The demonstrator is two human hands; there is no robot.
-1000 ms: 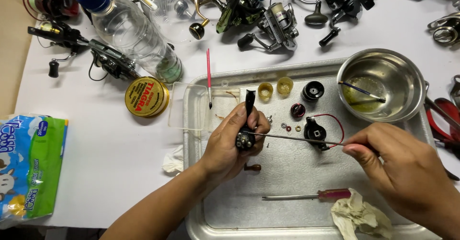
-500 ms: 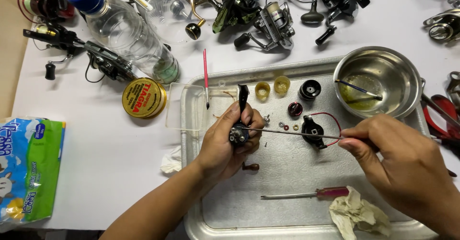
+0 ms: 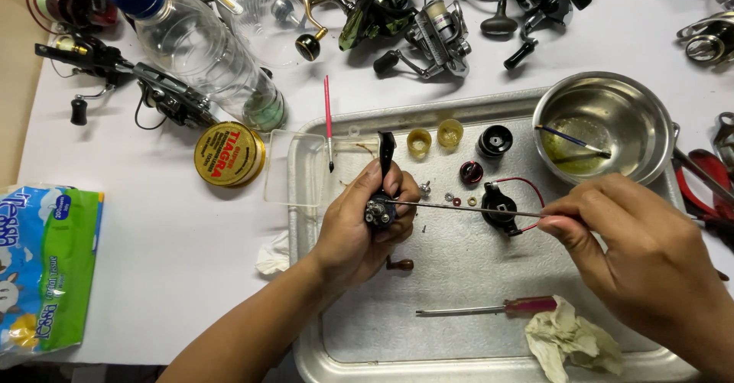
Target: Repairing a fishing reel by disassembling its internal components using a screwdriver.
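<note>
Head view of reel servicing over a metal tray (image 3: 466,352). The left hand (image 3: 355,230) has its fingers curled tight around a small black reel body (image 3: 380,211), its dark stem rising just above the fingertips. The right hand (image 3: 642,253) pinches the near end of a thin metal rod (image 3: 466,208) between thumb and forefinger; the far tip touches the exposed gears held in the left fingers. Compared with a second ago, both hands sit slightly lower and nearer the tray's middle, while the rod tip remains at the reel body, which suggests continued fine work on the mechanism rather than a change of tool. Between the two sets of fingers lie small washers and a black part with a red wire (image 3: 501,199). A red-handled screwdriver (image 3: 489,307) rests below the right fingers, beside a crumpled rag (image 3: 573,341).
</note>
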